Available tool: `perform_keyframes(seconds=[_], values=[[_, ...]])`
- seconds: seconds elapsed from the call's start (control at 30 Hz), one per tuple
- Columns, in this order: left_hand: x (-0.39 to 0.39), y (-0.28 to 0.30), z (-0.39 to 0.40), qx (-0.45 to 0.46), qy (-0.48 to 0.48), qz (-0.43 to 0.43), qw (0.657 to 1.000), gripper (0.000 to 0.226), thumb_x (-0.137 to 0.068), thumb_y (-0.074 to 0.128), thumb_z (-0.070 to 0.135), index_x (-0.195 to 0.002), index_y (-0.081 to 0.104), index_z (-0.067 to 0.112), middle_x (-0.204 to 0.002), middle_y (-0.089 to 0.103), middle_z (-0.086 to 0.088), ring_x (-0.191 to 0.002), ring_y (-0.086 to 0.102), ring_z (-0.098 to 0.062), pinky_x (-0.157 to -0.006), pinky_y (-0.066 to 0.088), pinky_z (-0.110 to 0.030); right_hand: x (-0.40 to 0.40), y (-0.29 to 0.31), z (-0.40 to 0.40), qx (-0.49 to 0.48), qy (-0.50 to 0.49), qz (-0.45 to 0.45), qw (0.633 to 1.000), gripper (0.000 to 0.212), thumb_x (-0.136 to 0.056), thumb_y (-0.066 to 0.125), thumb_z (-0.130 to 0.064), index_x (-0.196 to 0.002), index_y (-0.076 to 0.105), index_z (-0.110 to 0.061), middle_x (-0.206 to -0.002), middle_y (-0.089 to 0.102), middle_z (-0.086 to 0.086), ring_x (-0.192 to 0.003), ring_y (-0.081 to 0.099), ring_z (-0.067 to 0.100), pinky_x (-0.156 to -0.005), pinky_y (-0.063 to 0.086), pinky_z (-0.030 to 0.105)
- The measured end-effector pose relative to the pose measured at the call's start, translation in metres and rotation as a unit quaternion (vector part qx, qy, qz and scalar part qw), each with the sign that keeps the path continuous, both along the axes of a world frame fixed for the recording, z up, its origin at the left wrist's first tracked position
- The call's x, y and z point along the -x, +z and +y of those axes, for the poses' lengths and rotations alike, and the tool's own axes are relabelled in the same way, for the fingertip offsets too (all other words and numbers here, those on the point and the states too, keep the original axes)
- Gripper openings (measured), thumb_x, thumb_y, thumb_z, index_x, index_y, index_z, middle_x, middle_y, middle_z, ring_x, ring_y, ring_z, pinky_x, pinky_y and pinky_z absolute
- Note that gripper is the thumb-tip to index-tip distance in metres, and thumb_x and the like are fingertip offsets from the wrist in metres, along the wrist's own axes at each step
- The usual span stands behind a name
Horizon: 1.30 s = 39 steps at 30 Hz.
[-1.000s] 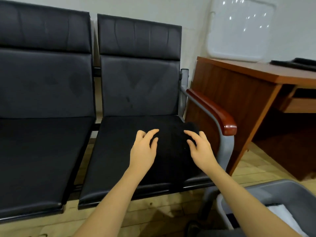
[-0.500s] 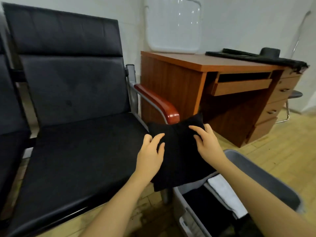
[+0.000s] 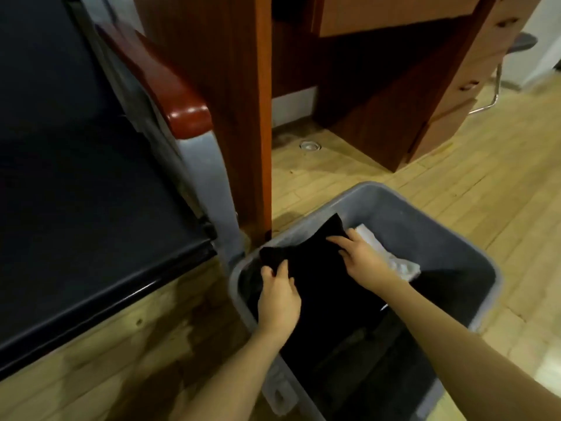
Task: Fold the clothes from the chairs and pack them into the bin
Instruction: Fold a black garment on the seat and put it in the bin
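Both my left hand [image 3: 277, 294] and right hand [image 3: 362, 262] grip the folded black garment [image 3: 315, 268] inside the bin [image 3: 449, 229], beside white clothes [image 3: 391, 258] already packed; only release seems left.

The wooden floor [image 3: 455, 177] carries the grey bin [image 3: 425, 220], with the chair [image 3: 91, 208] just left of the bin and the table [image 3: 230, 86] behind it.

A wooden desk [image 3: 236, 86] stands on a pale wood-plank floor [image 3: 455, 183], its side panel upright and its drawer unit [image 3: 461, 74] at the right. A small round metal fitting [image 3: 308, 145] is set into the floor in the desk's kneehole. A chrome chair leg [image 3: 491, 98] curves down beyond the drawers.
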<state>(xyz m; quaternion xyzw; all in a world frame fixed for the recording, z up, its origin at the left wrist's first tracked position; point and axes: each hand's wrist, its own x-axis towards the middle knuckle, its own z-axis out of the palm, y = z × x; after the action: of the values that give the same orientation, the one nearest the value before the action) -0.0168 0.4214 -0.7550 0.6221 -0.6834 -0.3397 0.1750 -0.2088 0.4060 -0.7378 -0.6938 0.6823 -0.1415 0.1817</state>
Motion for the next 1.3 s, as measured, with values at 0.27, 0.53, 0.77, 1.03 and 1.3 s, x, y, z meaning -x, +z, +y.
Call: perform_keyframes(seconds=[0.27, 0.53, 0.77, 1.03, 1.3], values=[[0.036, -0.081, 0.005, -0.145, 0.005, -0.271, 0.952, 0.079, -0.097, 0.045, 0.032, -0.149, -0.011, 0.013, -0.152, -0.006, -0.021, -0.136, 0.015, -0.044, -0.108, 0.031, -0.043, 0.012, -0.113, -0.007, -0.142, -0.015, 0.221, 0.965, 0.056, -0.100, 0.040, -0.025, -0.150, 0.017, -0.032, -0.153, 0.015, 0.008, -0.132, 0.028, 0.037, -0.100, 0.032, 0.050], [0.058, -0.129, -0.021, -0.118, -0.241, -0.422, 0.866, 0.064, -0.101, 0.019, 0.045, -0.146, -0.020, 0.025, -0.152, -0.031, -0.009, -0.140, -0.023, -0.037, -0.112, -0.010, -0.054, 0.008, -0.181, 0.011, -0.112, 0.035, 0.188, 0.975, 0.052, -0.093, 0.031, -0.043, -0.134, 0.054, -0.022, -0.142, 0.049, 0.005, -0.131, 0.046, 0.030, -0.111, 0.023, 0.042], [0.052, -0.130, -0.038, -0.150, -0.280, -0.474, 0.822, 0.071, -0.096, 0.017, 0.059, -0.147, -0.020, 0.025, -0.153, -0.026, -0.015, -0.140, -0.015, -0.045, -0.113, -0.003, -0.057, 0.028, -0.194, 0.033, -0.164, -0.058, 0.195, 0.965, 0.089, -0.086, -0.024, -0.057, -0.149, 0.029, -0.023, -0.157, 0.022, -0.001, -0.145, 0.015, 0.024, -0.115, 0.001, 0.041], [0.045, -0.072, -0.058, 0.037, -0.302, -0.299, 0.905, 0.057, -0.100, 0.030, 0.044, -0.150, 0.015, 0.020, -0.156, 0.017, -0.009, -0.137, 0.025, -0.031, -0.109, 0.023, -0.042, 0.017, -0.123, 0.052, -0.093, -0.162, 0.131, 0.974, 0.051, -0.102, 0.024, -0.041, -0.149, 0.024, -0.023, -0.158, 0.018, 0.005, -0.141, 0.026, 0.028, -0.112, 0.022, 0.040], [0.055, -0.022, -0.080, 0.155, -0.304, -0.230, 0.911, 0.052, -0.099, 0.036, 0.040, -0.146, 0.026, 0.019, -0.148, 0.031, -0.006, -0.134, 0.029, -0.027, -0.107, 0.026, -0.041, 0.019, -0.054, 0.098, 0.014, -0.372, 0.139, 0.917, 0.047, -0.099, 0.040, -0.031, -0.143, 0.040, -0.012, -0.151, 0.033, 0.014, -0.136, 0.033, 0.035, -0.107, 0.028, 0.048]])
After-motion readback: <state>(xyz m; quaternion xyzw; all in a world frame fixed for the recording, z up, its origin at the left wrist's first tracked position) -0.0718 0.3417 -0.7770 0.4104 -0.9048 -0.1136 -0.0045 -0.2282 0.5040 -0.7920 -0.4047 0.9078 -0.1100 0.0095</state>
